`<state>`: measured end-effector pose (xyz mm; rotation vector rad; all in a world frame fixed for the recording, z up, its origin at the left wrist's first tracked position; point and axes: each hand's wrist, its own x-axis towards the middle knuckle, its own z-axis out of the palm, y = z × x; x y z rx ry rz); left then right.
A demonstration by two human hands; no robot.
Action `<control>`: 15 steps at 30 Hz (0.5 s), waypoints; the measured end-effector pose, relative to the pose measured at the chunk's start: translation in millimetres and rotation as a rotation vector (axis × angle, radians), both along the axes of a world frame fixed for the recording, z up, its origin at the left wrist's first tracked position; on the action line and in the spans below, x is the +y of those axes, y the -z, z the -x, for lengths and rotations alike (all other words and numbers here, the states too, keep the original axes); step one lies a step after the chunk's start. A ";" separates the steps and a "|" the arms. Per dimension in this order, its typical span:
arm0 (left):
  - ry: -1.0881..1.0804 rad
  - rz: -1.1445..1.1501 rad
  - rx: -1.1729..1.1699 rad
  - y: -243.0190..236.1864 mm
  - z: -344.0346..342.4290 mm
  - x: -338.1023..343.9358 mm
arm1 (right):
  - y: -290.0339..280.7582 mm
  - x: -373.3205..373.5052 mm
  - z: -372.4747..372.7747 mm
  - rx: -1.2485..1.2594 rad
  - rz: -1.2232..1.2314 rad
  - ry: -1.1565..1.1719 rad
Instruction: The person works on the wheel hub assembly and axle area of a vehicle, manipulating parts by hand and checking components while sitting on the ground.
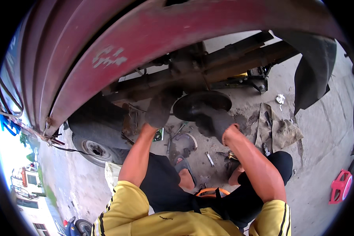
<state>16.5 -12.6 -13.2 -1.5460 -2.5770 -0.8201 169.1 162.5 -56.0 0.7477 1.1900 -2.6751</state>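
Under the red vehicle body, a dark round metal disc (223, 100), which looks like a brake drum or backing plate, sits by the axle end. Over its near right edge my right hand (214, 122), in a dark glove, appears to grip the rim. My left hand (160, 110), gloved too, reaches up to the left of the disc beside the axle (149, 80); shadow swallows its fingers. On the ground below my hands lie a curved brake shoe (192, 141), a wrench (210, 159) and a long thin tool (168, 144).
The red wheel arch (185, 27) hangs low ahead. A tyred wheel (94, 147) is at left. Dirty cloths (285, 133) lie right, beside a dark mudguard (314, 74). An orange seat (213, 192) is between my legs; a pink stool (340, 187) stands far right.
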 end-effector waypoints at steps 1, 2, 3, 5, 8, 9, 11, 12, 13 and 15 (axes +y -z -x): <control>-0.084 -0.062 -0.254 -15.3 -14.5 -4.1 | -23.7 1.9 -7.2 -0.046 -0.231 -0.069; -0.044 -0.128 -0.284 -8.9 -14.3 -15.7 | -53.2 3.4 -16.4 -0.090 -0.469 -0.140; 0.004 -0.202 -0.314 1.4 -12.3 -24.3 | -69.7 3.5 -20.4 -0.133 -0.716 -0.203; 0.120 -0.297 -0.515 14.8 -14.4 -26.6 | -57.8 -7.2 -25.7 0.040 -1.170 0.026; 0.267 -0.320 -0.675 18.6 -25.7 -13.6 | -68.9 -22.8 -19.9 0.262 -1.291 0.141; 0.280 -0.315 -0.510 13.4 -32.5 -7.2 | -74.5 -27.2 -16.8 0.318 -1.242 0.144; 0.284 -0.197 -0.120 9.4 -31.5 -5.9 | -74.2 -26.4 -11.2 0.299 -1.141 0.170; 0.265 -0.088 0.098 15.5 -27.0 -7.9 | -74.6 -26.0 -9.2 0.290 -1.090 0.183; 0.225 -0.042 0.186 12.7 -26.9 -5.7 | -75.7 -25.0 -7.9 0.283 -1.133 0.213; 0.128 -0.005 0.232 3.7 -29.2 -1.6 | -77.7 -22.6 -5.3 0.269 -1.217 0.272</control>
